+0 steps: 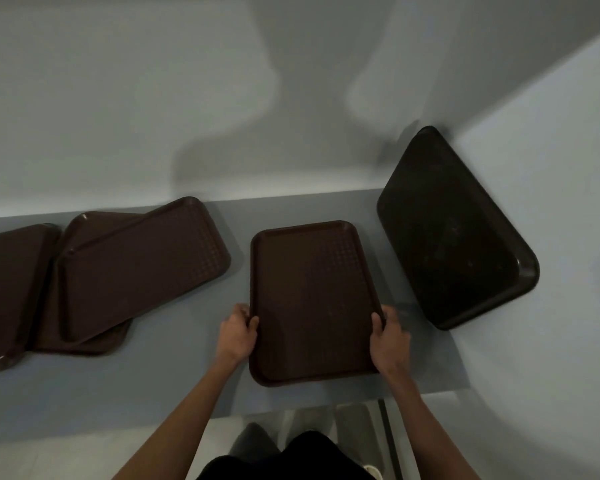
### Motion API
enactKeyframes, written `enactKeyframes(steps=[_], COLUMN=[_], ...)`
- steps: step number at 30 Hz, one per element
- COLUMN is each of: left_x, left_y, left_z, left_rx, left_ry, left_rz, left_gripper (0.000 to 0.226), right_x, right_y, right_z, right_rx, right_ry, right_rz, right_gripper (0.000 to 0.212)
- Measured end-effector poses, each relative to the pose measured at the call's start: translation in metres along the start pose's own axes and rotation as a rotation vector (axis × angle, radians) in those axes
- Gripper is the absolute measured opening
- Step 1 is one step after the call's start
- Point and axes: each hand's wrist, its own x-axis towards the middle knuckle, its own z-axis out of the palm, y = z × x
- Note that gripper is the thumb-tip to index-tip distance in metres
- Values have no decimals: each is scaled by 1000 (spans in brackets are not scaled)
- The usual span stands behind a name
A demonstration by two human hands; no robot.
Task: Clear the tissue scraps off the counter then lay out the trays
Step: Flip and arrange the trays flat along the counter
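A dark brown tray lies lengthwise on the grey counter right in front of me. My left hand grips its left rim and my right hand grips its right rim, thumbs over the edge. To the left, one brown tray rests tilted on top of another tray, and a third tray runs off the left edge. At the right, a stack of trays leans against the wall. No tissue scraps show on the counter.
A pale wall runs behind the counter and meets a side wall at the right corner. The counter's front edge lies just below the held tray, with floor and my legs under it.
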Motion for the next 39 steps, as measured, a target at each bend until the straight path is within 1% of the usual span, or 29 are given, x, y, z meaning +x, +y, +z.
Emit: enactKeyframes(steps=[4, 6, 9, 13, 19, 22, 25, 27, 29, 32, 34, 37, 39], left_x=[8, 9, 10, 8, 8, 10, 12, 10, 7, 0, -3, -6, -12], left_y=[7, 7, 4, 7, 7, 9, 15, 26, 45, 90, 128, 198, 247], left_z=[2, 3, 5, 8, 14, 13, 10, 10, 10, 13, 18, 31, 40], left_rx=[31, 57, 95, 124, 102, 122, 209, 302, 349, 342, 284, 123, 5], left_ry=[30, 10, -18, -28, -17, -39, -65, -12, 44, 35, -9, -121, -223], left_rz=[24, 23, 26, 11, -12, -52, -62, -17, 55, 179, 282, 425, 514], left_gripper=[14, 16, 18, 19, 23, 22, 34, 46, 54, 54, 48, 39, 38], right_x=[18, 27, 34, 32, 33, 32, 31, 27, 22, 18, 19, 20, 23], right_y=[4, 8, 11, 11, 8, 4, -2, -11, -23, -46, -62, -82, -88], right_z=[13, 18, 24, 28, 27, 23, 9, -11, -38, -83, -114, -156, -174], right_rx=[-40, -99, -199, -219, -228, -275, -324, -400, -470, -534, -509, -468, -496], right_ry=[9, 15, -33, -40, -30, -48, -89, -17, 98, 244, 376, 579, 643], right_rz=[-40, -75, -99, -90, -81, -73, -80, -140, -236, -343, -378, -371, -350], right_gripper=[28, 27, 31, 37, 36, 36, 37, 35, 27, 16, 17, 26, 30])
